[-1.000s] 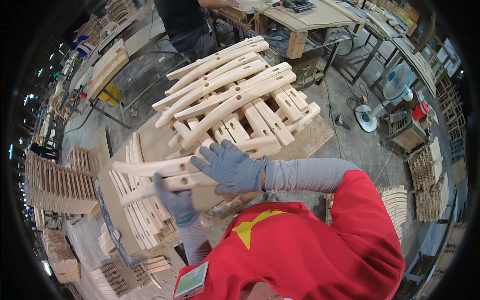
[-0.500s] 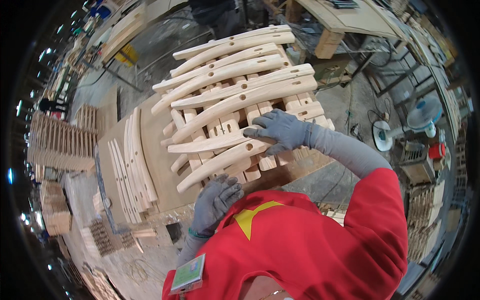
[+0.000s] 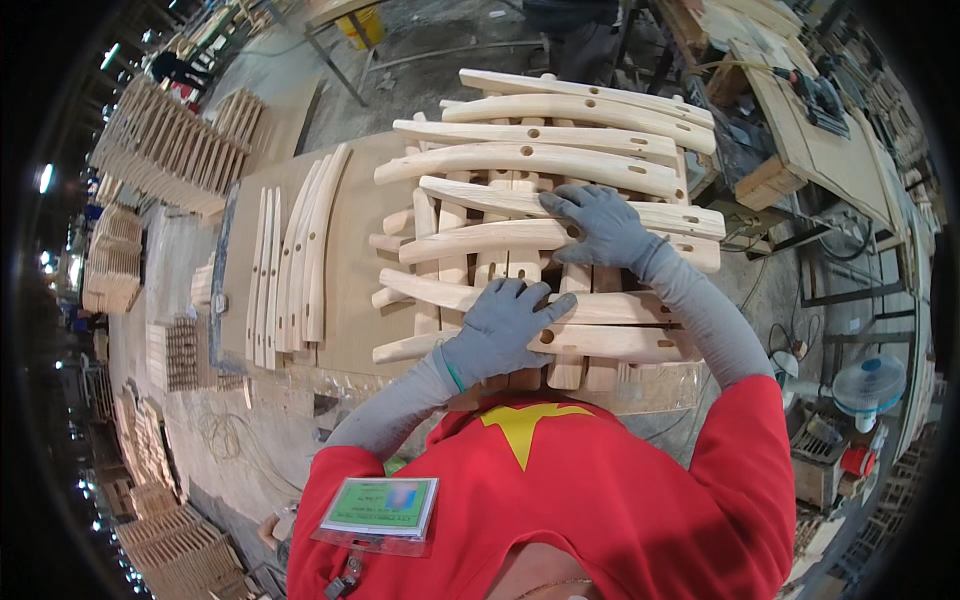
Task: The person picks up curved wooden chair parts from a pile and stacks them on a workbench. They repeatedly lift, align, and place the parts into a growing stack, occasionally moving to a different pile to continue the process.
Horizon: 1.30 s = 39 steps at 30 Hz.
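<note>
Left hand [image 3: 503, 328], in the head view, lies loosely open, thumb spread, on the nearest slats [image 3: 625, 343] atop the stack [image 3: 452, 262]. Right hand [image 3: 607, 228] half curls over the next slats [image 3: 485, 240]; whether it grips I cannot tell. Left, more slats [image 3: 317, 250] lie on a board [image 3: 360, 220].

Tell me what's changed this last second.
The two curved pieces first held in both hands have moved right, onto the near side of the stack. The left hand let go, then returned onto them; the right hand shifted outward to the next pair. The row of pieces at left still lies on the board.
</note>
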Each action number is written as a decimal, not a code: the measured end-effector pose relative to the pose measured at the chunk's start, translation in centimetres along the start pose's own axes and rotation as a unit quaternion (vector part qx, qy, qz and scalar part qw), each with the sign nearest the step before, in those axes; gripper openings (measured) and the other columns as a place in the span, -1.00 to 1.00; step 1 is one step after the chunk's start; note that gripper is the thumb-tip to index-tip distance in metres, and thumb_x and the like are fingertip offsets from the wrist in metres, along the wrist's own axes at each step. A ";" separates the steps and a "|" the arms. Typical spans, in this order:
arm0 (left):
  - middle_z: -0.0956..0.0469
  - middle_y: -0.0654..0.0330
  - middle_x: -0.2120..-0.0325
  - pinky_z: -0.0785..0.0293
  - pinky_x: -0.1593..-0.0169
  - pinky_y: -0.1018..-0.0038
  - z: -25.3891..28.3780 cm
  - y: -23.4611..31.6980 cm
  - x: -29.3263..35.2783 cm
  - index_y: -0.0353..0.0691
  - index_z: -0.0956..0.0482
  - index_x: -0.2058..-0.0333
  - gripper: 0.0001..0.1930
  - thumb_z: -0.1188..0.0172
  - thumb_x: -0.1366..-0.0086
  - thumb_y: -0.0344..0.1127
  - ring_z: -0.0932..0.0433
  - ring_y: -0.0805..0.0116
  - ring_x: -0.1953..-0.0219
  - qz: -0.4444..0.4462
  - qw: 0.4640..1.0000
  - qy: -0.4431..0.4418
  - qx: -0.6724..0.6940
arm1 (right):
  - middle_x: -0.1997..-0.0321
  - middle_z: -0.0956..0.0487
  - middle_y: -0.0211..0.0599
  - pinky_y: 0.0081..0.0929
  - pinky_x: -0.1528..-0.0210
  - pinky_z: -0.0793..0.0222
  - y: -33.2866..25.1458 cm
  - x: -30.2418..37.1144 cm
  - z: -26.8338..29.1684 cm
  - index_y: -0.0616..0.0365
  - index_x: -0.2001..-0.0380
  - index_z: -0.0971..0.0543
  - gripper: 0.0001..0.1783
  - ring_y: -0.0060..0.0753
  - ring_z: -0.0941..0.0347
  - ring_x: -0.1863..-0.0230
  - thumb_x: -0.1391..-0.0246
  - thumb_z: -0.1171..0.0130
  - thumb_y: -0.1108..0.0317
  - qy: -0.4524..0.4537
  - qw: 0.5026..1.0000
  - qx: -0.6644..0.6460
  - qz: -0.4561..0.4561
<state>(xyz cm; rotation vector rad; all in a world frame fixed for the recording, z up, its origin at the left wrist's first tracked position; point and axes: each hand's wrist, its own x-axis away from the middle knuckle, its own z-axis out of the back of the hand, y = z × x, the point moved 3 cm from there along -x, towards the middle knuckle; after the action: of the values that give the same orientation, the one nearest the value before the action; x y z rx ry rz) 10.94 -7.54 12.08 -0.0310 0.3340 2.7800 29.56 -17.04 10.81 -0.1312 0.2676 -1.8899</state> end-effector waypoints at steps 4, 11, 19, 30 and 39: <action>-0.38 0.16 0.09 -0.29 0.00 0.23 0.2 0.0 -0.1 0.03 -0.34 -0.14 -0.18 -0.36 0.16 0.06 -0.36 0.11 0.11 0.012 1.000 0.008 0.021 | -0.18 -0.33 -0.19 -0.17 -0.16 -0.17 0.2 0.6 -0.1 -0.05 -0.25 -0.24 -0.07 -0.07 -0.29 -0.11 0.18 -0.25 -0.18 0.026 0.999 -0.006 0.036; -0.38 0.15 0.12 -0.28 0.05 0.23 0.6 0.5 -0.1 -0.01 -0.36 -0.13 -0.19 -0.38 0.18 -0.01 -0.37 0.15 0.15 0.023 0.999 0.004 0.036 | -0.09 -0.37 -0.20 -0.22 -0.02 -0.22 -0.5 1.7 0.2 0.02 -0.18 -0.31 -0.13 -0.13 -0.35 0.00 0.21 -0.24 -0.13 0.038 0.997 -0.033 0.058; -0.38 0.15 0.11 -0.28 0.05 0.24 0.7 0.3 -0.4 -0.01 -0.36 -0.12 -0.15 -0.41 0.25 0.03 -0.38 0.18 0.17 0.006 1.000 0.020 0.018 | -0.13 -0.33 -0.07 -0.13 -0.18 -0.15 1.6 -0.1 1.5 -0.01 -0.21 -0.28 -0.09 -0.01 -0.28 -0.12 0.12 -0.13 -0.33 0.066 0.990 -0.113 0.051; -0.39 0.15 0.17 -0.30 0.11 0.20 1.6 0.2 -0.8 0.03 -0.38 -0.01 -0.23 -0.39 0.29 -0.01 -0.39 0.11 0.21 0.060 0.994 -0.011 0.089 | -0.04 -0.39 -0.13 -0.13 -0.03 -0.24 6.4 -9.7 1.4 -0.02 -0.18 -0.31 -0.12 -0.06 -0.33 -0.06 0.18 -0.17 -0.26 0.049 0.997 0.031 0.045; -0.38 0.24 0.18 -0.30 0.08 0.24 1.1 -0.1 -0.2 0.10 -0.36 -0.01 -0.24 -0.41 0.28 -0.04 -0.38 0.20 0.21 0.051 0.995 0.018 0.087 | -0.06 -0.36 -0.14 -0.19 -0.06 -0.20 5.2 -6.7 1.5 -0.07 -0.22 -0.26 -0.15 -0.08 -0.31 0.01 0.12 -0.19 -0.19 0.044 0.997 0.028 0.057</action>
<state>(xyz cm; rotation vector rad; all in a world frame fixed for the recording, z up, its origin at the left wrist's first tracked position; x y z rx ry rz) 11.14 -7.28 13.16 -0.0224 0.6031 2.8417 36.84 -12.45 11.21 0.0048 0.2763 -1.7902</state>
